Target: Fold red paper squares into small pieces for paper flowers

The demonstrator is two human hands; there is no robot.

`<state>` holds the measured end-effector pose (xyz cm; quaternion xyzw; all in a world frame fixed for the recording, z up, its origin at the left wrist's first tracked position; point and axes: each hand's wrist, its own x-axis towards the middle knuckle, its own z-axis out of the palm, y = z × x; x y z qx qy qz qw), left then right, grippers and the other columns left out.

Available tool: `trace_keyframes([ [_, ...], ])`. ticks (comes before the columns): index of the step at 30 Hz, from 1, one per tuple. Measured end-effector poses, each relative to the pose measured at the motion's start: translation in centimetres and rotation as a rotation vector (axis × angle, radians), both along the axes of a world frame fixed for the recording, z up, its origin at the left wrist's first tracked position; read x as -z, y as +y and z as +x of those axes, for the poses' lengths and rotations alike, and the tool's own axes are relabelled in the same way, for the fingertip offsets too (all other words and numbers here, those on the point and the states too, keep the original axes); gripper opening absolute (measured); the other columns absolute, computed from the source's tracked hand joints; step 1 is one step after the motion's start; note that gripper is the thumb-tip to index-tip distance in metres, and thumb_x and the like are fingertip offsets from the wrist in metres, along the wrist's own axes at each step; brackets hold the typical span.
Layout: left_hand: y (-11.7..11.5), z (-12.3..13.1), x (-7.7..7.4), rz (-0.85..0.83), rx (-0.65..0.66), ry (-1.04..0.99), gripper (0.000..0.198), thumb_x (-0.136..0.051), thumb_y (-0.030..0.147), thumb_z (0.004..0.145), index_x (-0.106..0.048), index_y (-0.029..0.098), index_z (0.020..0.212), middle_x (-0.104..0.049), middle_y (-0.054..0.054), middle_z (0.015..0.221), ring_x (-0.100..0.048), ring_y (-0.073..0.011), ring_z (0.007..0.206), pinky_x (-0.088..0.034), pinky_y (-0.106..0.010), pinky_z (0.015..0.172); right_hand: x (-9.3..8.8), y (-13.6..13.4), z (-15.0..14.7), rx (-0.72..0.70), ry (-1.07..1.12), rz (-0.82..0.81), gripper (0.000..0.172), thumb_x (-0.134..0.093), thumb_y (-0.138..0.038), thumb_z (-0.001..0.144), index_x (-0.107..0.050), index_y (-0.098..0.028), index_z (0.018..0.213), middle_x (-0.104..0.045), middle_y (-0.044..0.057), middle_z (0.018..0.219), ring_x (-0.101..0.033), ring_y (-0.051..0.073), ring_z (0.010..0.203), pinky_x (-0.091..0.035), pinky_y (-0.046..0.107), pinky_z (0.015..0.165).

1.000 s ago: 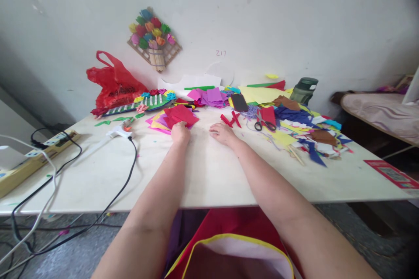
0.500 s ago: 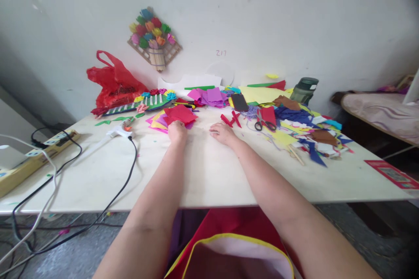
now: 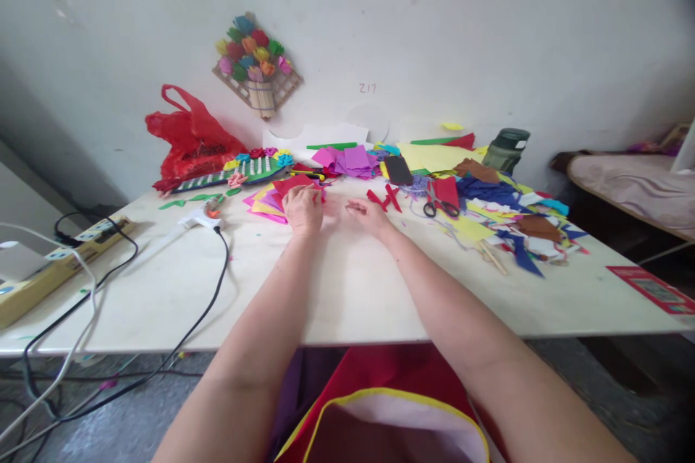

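Note:
My left hand [image 3: 302,210], its fingers curled together, is at the right side of a fanned stack of coloured paper [image 3: 265,204] in pink, yellow and purple. A sheet of red paper [image 3: 286,187] tops that stack, partly behind the hand. A faint reddish smear, apparently a red sheet in motion, spans the space between both hands. On its far side is my right hand [image 3: 368,217], low over the table with bent fingers; blur hides whether they pinch anything. Just beyond it lie small folded red paper pieces [image 3: 389,197].
Scissors [image 3: 441,204], a phone [image 3: 399,170] and a heap of paper scraps [image 3: 521,221] lie to the right, near a dark green bottle [image 3: 506,150]. A corded glue gun [image 3: 202,217], a power strip [image 3: 65,260] and a red plastic bag [image 3: 190,134] occupy the left.
My left hand has moved right from the red paper on the stack, towards my right hand. A reddish blur now shows between them. The right hand's fingers have bent.

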<state>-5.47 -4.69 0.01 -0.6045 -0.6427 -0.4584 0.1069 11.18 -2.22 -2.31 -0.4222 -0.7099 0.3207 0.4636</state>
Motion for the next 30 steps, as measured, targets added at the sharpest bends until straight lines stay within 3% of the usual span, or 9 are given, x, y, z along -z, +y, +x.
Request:
trace_keyframes([
  [3, -0.6, 1.3, -0.1, -0.057, 0.117, 0.126, 0.025, -0.042, 0.034, 0.082, -0.063, 0.022, 0.085, -0.064, -0.007, 0.096, -0.051, -0.0202, 0.098, -0.034, -0.032, 0.086, -0.8, -0.9, -0.3, -0.134, 0.264, -0.241, 0.029, -0.055, -0.04, 0.074, -0.061, -0.015, 0.087, -0.067, 0.009, 0.085, -0.063, 0.015, 0.071, -0.047, 0.023, 0.052],
  [5, -1.1, 2.1, -0.1, -0.137, 0.164, 0.167, 0.028, -0.04, 0.036, 0.083, -0.064, 0.022, 0.088, -0.064, -0.008, 0.089, -0.056, -0.0193, 0.086, -0.038, -0.029, 0.075, -1.3, -1.5, -0.3, -0.21, 0.36, -0.375, 0.038, -0.054, -0.05, 0.072, -0.059, -0.016, 0.086, -0.067, 0.009, 0.079, -0.061, 0.015, 0.057, -0.038, 0.02, 0.036],
  [8, -1.6, 3.0, -0.1, -0.231, 0.281, 0.267, 0.03, -0.04, 0.038, 0.082, -0.064, 0.024, 0.092, -0.063, -0.006, 0.084, -0.057, -0.0177, 0.077, -0.038, -0.026, 0.068, -1.7, -2.1, -0.3, -0.261, 0.447, -0.466, 0.044, -0.049, -0.058, 0.072, -0.058, -0.016, 0.083, -0.065, 0.006, 0.066, -0.057, 0.013, 0.044, -0.03, 0.019, 0.029],
  [11, -2.0, 3.5, -0.2, -0.27, 0.323, 0.323, 0.031, -0.039, 0.038, 0.082, -0.064, 0.024, 0.093, -0.063, -0.007, 0.083, -0.057, -0.0176, 0.077, -0.038, -0.025, 0.069, -1.7, -2.1, -0.3, -0.155, 0.508, -0.503, 0.04, -0.051, -0.055, 0.071, -0.056, -0.015, 0.074, -0.062, 0.004, 0.056, -0.054, 0.012, 0.04, -0.031, 0.019, 0.029],
  [15, -2.2, 3.9, -0.3, -0.29, 0.371, 0.294, 0.029, -0.043, 0.038, 0.08, -0.066, 0.021, 0.088, -0.064, -0.008, 0.085, -0.058, -0.0185, 0.081, -0.039, -0.026, 0.074, -1.4, -1.5, -0.3, 0.046, 0.486, -0.452, 0.024, -0.061, -0.039, 0.066, -0.052, -0.016, 0.064, -0.056, -0.001, 0.048, -0.05, 0.01, 0.037, -0.03, 0.019, 0.03],
  [19, -2.3, 3.7, -0.5, -0.259, 0.39, 0.039, 0.035, -0.045, 0.047, 0.078, -0.065, 0.02, 0.086, -0.066, -0.007, 0.083, -0.06, -0.0178, 0.079, -0.041, -0.025, 0.074, -0.9, -0.8, 0.0, 0.127, 0.442, -0.39, 0.019, -0.06, -0.032, 0.064, -0.05, -0.018, 0.058, -0.05, -0.004, 0.043, -0.044, 0.008, 0.036, -0.03, 0.019, 0.032],
  [24, -0.9, 2.3, 0.0, -0.169, 0.366, -0.588, 0.049, -0.032, 0.055, 0.081, -0.059, 0.015, 0.092, -0.066, -0.008, 0.087, -0.062, -0.0139, 0.072, -0.046, -0.023, 0.066, -1.0, -0.6, 0.6, 0.065, 0.51, -0.328, 0.021, -0.062, -0.03, 0.057, -0.046, -0.018, 0.053, -0.047, -0.005, 0.046, -0.047, 0.009, 0.045, -0.039, 0.021, 0.044],
  [27, 0.3, 1.5, 0.5, -0.225, 0.319, -0.879, 0.056, -0.03, 0.059, 0.079, -0.055, 0.013, 0.097, -0.064, -0.011, 0.088, -0.062, -0.0131, 0.063, -0.048, -0.024, 0.058, -1.4, -0.9, 0.8, 0.009, 0.543, -0.311, 0.02, -0.062, -0.03, 0.056, -0.045, -0.018, 0.052, -0.045, -0.005, 0.047, -0.047, 0.01, 0.046, -0.04, 0.023, 0.045],
  [30, 1.0, 1.0, 0.7, -0.332, 0.275, -0.995, 0.064, -0.031, 0.065, 0.075, -0.055, 0.012, 0.1, -0.064, -0.011, 0.081, -0.063, -0.0157, 0.062, -0.048, -0.026, 0.054, -1.6, -1.0, 0.8, -0.082, 0.564, -0.304, 0.019, -0.061, -0.029, 0.055, -0.046, -0.018, 0.049, -0.045, -0.003, 0.047, -0.045, 0.011, 0.044, -0.04, 0.025, 0.041],
])
